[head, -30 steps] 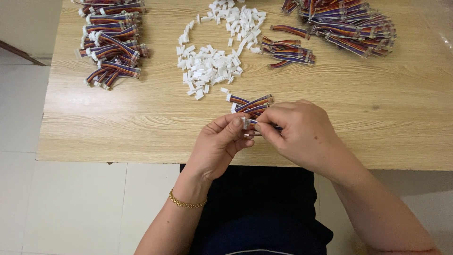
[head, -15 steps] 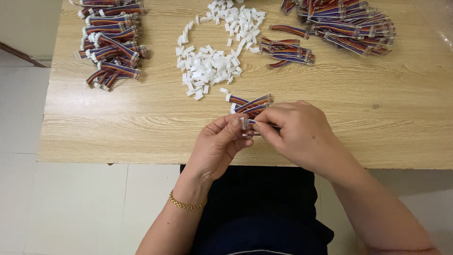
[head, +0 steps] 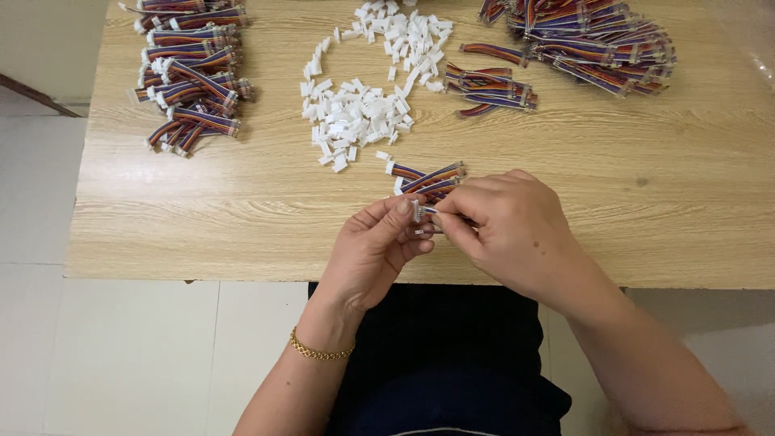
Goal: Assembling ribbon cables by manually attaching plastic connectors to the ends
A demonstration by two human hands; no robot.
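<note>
Your left hand (head: 373, 252) and right hand (head: 504, 226) meet over the near part of the wooden table (head: 646, 210), fingertips pinched together on one small white connector (head: 418, 211). It is a tiny pale plastic block with thin multicoloured wires trailing from it under your right fingers; how the wires seat in it is too small to tell. Both hands are closed narrow on this piece, thumbs and forefingers touching it.

Just beyond your fingertips lies a short wire bundle (head: 428, 178), striped red, blue and orange, white-capped at its end, flat on the wood.

Farther out, a loose heap of white connector housings (head: 359, 109) spreads at centre. A stack of finished wire bundles (head: 190, 77) sits at the far left corner, close to the table's left edge. A larger wire pile (head: 589, 36) fills the far right, with a few stray bundles (head: 492, 85) between it and the heap.

Your hands work just inside the near table edge. Bare wood lies to both sides of them. A gold bracelet (head: 321, 352) circles your left wrist, off the table over the pale floor tiles (head: 121, 355).
</note>
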